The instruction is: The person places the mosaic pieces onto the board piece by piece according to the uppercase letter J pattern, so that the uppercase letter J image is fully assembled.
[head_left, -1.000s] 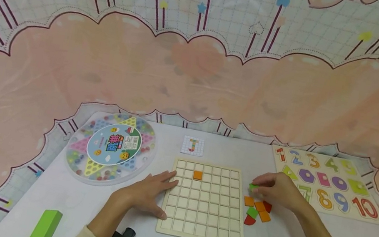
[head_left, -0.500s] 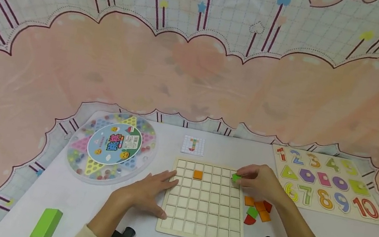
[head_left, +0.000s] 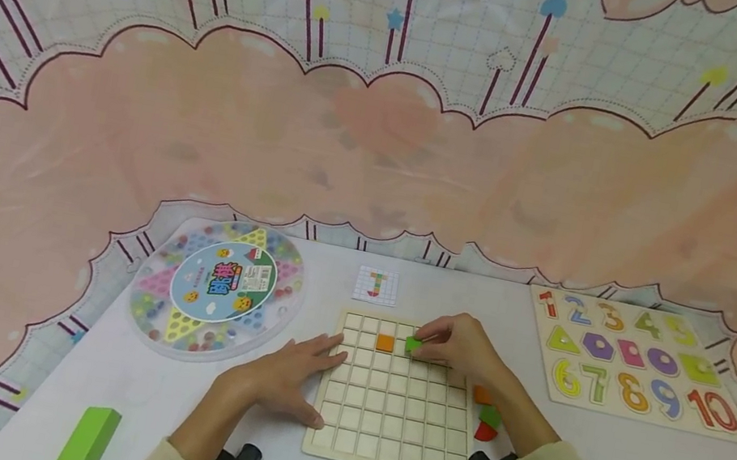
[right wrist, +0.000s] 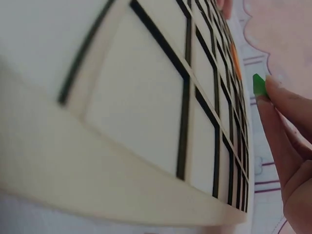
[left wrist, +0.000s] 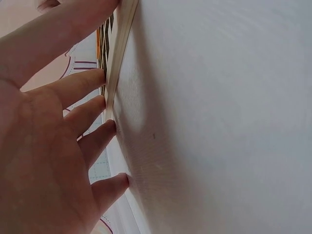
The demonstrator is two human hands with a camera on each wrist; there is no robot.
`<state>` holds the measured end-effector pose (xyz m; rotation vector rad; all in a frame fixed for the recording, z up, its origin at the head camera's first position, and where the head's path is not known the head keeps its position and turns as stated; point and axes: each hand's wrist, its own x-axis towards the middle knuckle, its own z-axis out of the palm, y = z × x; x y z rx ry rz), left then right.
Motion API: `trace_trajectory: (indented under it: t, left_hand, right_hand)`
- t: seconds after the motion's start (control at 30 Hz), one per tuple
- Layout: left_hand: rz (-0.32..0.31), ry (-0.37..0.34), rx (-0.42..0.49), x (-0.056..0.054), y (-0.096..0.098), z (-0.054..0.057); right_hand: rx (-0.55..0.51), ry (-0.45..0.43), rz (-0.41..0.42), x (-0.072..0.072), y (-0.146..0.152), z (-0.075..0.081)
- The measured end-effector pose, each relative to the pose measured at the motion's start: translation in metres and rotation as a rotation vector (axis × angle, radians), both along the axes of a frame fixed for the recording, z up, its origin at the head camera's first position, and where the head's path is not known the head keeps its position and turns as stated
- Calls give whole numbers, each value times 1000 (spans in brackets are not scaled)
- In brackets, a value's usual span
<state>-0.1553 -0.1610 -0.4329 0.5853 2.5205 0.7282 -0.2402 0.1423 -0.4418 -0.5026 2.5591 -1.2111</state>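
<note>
A wooden grid board [head_left: 367, 448] lies on the white table, with one orange square tile [head_left: 385, 343] in a cell of its second row. My right hand [head_left: 466, 346] pinches a green tile [head_left: 412, 345] between thumb and fingertips over the same row, to the right of the orange tile. In the right wrist view the green tile [right wrist: 259, 86] sticks out from the fingertips above the board's cells. My left hand [head_left: 287, 376] rests with spread fingers along the board's left edge; the left wrist view shows fingertips [left wrist: 100, 78] against that edge.
Right of the board lie loose tiles, a red one [head_left: 486, 432] among them, partly hidden by my right forearm. Behind the board is a small pattern card [head_left: 376, 286]. A round marble game [head_left: 217, 290], a green block [head_left: 90, 438] and a number puzzle board [head_left: 645, 361] stand around.
My right hand has carried the green tile from beside the loose tiles leftward over the board, near the orange tile. The left hand has stayed at the board's edge.
</note>
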Motion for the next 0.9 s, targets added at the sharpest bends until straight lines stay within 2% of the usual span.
trace_trajectory:
  t: [0.2,0.7,0.9]
  left_hand:
    - [1,-3,-5,-1,2,1]
    - [11,-2,-1,-1,3,-1]
    - [9,1,-6,-2,2,-2]
  right_hand:
    - [38,45,20,0,-11,-5]
    - [52,46,-15,0,-19,-12]
    - [59,75,-9,1,-21,-11]
